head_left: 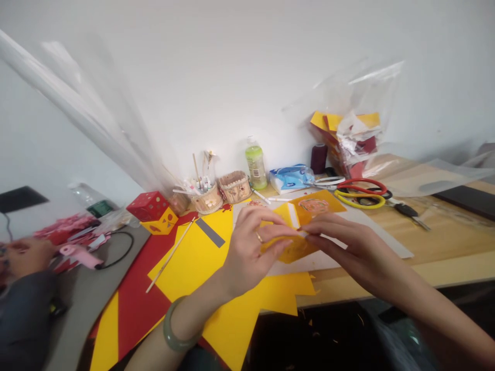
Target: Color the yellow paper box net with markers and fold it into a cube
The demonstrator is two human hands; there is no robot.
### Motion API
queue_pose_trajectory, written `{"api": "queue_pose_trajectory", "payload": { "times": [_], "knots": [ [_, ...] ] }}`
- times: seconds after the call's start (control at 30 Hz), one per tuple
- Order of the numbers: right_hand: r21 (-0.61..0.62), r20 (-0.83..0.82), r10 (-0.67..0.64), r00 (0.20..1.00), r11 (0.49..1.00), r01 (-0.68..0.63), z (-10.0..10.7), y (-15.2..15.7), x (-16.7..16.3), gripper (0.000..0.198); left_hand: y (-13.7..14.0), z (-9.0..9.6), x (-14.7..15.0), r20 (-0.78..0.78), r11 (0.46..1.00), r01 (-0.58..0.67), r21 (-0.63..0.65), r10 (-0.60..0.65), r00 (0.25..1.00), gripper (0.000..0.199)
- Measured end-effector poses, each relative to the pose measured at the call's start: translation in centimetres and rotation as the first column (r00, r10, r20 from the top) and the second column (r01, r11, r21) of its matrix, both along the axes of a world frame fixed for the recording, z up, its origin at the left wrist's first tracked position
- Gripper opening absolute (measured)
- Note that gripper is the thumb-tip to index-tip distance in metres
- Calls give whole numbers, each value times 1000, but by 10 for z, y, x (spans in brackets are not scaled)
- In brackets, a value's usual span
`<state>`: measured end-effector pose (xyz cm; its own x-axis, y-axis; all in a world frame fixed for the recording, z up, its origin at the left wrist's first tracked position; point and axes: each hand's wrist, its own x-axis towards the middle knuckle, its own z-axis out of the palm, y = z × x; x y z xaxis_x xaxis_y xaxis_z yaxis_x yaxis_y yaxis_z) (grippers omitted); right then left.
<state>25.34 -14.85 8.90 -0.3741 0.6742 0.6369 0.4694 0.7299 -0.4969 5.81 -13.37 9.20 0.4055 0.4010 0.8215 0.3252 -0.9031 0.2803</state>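
My left hand (251, 242), with a ring and a green bangle, is closed on a folded yellow paper piece (296, 252) with a white strip (293, 215) along one fold. The fingertips of my right hand (344, 234) pinch at the edge of that piece, right beside my left fingertips. Something small and whitish shows between them, too small to name. Behind my right fingers lies an orange-yellow card (328, 202) with a round patterned drawing. A white sheet (379, 232) is under the hands, and large yellow paper (193, 252) spreads to the left.
Scissors (361, 193) and a key (410, 211) lie at the right. Behind stand a green bottle (256, 165), a tissue pack (290, 178) and a decorated basket (235, 188). A red-and-yellow box (152, 212), a stick (170, 256) and another person's hand (29, 257) are left.
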Motion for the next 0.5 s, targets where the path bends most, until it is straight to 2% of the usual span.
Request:
{"api": "queue_pose_trajectory", "payload": {
  "times": [0.17,0.37,0.5],
  "knots": [
    [142,97,12,995,990,-26,4,1,0,15,4,13,-2,-197,999,8,31,-2,980,16],
    [176,190,51,980,981,-85,9,3,0,16,10,33,-6,-455,989,-9,147,76,887,15],
    [238,204,20,979,969,-70,12,5,0,13,13,50,-4,-525,992,57,108,9,851,9]
  ]
}}
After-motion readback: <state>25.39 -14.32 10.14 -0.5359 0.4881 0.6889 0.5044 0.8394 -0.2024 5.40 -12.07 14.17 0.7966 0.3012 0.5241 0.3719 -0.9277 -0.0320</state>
